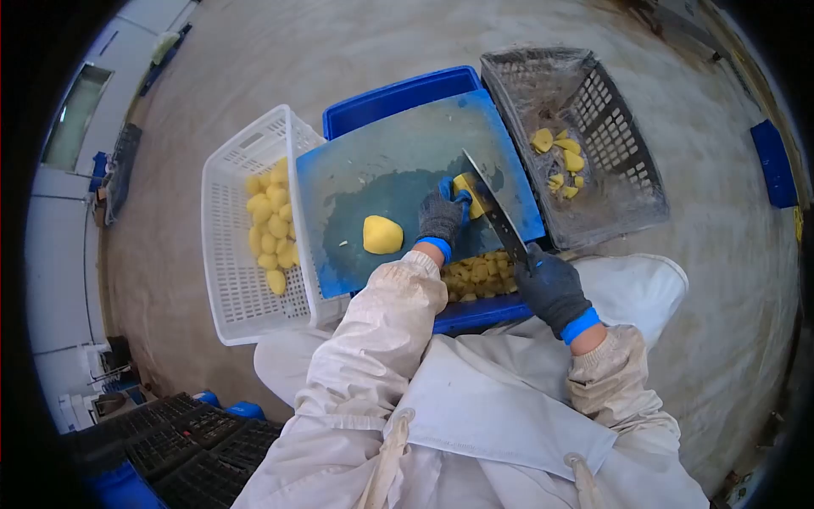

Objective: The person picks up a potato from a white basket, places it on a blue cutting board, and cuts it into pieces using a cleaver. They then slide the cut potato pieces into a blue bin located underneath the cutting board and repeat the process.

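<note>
My left hand (443, 214), in a dark grey and blue glove, is closed on a peeled yellow potato (469, 195) on the blue cutting board (339, 182). My right hand (551, 287), gloved the same way, grips the handle of a large kitchen knife (500, 216). The blade runs up and left along the potato's right side, its tip pointing to the far part of the board. Another peeled potato piece (382, 235) rests on the board left of my left hand. Wet patches and small scraps show on the board.
On the left, a white basket (225, 246) holds many peeled potatoes (273, 216). A dark plastic-lined crate (615, 212) with several potato pieces (570, 161) stands on the right. Beneath the board, a blue tub (483, 316) contains cut potatoes (479, 276). Black crates (182, 437) sit at lower left.
</note>
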Demonstrator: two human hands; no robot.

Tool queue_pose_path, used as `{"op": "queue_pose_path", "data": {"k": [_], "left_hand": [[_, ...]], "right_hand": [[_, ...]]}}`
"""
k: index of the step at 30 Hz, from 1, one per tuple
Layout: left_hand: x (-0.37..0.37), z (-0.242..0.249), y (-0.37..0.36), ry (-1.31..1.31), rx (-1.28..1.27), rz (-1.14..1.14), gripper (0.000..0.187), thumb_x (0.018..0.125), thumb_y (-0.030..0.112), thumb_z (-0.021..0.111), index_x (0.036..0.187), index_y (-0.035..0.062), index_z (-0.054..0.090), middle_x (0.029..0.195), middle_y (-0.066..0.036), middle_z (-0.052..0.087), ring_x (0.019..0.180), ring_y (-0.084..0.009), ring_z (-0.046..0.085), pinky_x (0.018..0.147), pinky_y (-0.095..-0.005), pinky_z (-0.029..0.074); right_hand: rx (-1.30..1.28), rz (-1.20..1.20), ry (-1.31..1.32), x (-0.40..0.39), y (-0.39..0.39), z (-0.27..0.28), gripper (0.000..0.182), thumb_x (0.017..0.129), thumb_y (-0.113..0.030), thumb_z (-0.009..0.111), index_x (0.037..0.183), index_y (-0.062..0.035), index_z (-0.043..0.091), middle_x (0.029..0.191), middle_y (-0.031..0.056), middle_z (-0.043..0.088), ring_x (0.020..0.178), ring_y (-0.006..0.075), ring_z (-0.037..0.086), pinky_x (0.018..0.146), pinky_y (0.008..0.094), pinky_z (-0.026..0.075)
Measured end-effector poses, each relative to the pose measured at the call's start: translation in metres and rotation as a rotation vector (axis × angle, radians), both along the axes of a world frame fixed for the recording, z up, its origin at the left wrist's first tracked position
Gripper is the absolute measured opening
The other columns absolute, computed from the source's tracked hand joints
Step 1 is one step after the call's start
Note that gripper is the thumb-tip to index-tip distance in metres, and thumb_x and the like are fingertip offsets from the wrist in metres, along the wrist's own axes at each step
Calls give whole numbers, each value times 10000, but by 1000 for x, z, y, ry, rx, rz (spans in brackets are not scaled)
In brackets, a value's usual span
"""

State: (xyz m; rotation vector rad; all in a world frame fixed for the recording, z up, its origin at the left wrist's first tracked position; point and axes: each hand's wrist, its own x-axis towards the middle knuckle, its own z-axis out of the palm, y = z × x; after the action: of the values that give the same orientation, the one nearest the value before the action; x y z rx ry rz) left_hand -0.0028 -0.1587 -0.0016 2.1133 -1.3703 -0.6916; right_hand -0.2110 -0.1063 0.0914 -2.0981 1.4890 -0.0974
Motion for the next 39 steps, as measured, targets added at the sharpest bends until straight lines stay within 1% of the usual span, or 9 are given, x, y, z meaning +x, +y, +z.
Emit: {"op": "queue_pose_path", "data": {"k": [3,12,18,20,23,27,29,36,39], "left_hand": [[0,-1,0,11,-24,-6,424,800,328,599,1132,70,543,990,-232,620,929,-408,584,804,-484,462],[-1,4,7,35,15,7,457,808,294,621,1188,59,526,1022,-213,626,933,-383,604,799,-438,485],[25,-8,29,102,-29,79,407,805,190,598,1185,59,532,910,-173,651,812,-261,654,726,-381,517],[31,-13,39,431,12,184,391,808,149,599,1186,68,535,875,-144,652,787,-200,649,686,-343,526],[38,-36,45,302,-95,210,391,812,150,612,1188,75,535,882,-132,652,783,-175,646,657,-323,528],[29,-27,47,92,-102,163,386,813,186,635,1167,65,539,909,-140,657,793,-211,654,686,-341,523],[21,-21,45,48,-205,134,323,794,208,619,1076,67,547,870,-182,642,815,-371,616,738,-459,476],[14,-18,39,186,-107,176,346,799,231,608,1105,79,546,937,-183,638,861,-365,609,777,-466,466],[16,-5,37,40,-126,148,373,802,222,601,1138,72,537,928,-175,648,866,-351,616,788,-455,470]], "right_hand": [[-8,23,31,6,6,2,266,837,-252,492,954,-17,534,722,216,618,692,383,614,640,499,478],[-4,-8,-76,14,-9,-52,284,847,-256,503,968,-2,544,776,241,621,743,415,605,675,512,470],[21,-125,-309,-1,11,-26,322,850,-301,522,993,-13,545,770,231,620,749,425,595,675,512,462],[74,-133,-314,-3,17,-19,318,848,-303,527,998,-23,545,764,229,619,745,423,595,674,511,462],[49,-88,-186,-3,24,-12,282,839,-286,536,985,-45,551,746,216,618,728,403,602,657,503,467],[-55,25,-73,7,29,-11,236,824,-266,545,922,-51,557,696,189,616,670,375,611,607,488,474],[-94,55,-46,11,29,-12,221,820,-257,545,905,-53,557,677,179,614,649,368,612,590,483,475],[-125,116,49,27,24,-23,192,830,-232,513,885,-57,570,658,177,615,624,351,620,576,466,485],[-137,164,33,36,10,-44,216,843,-243,489,886,-50,576,687,190,623,649,342,628,588,457,488]]}}
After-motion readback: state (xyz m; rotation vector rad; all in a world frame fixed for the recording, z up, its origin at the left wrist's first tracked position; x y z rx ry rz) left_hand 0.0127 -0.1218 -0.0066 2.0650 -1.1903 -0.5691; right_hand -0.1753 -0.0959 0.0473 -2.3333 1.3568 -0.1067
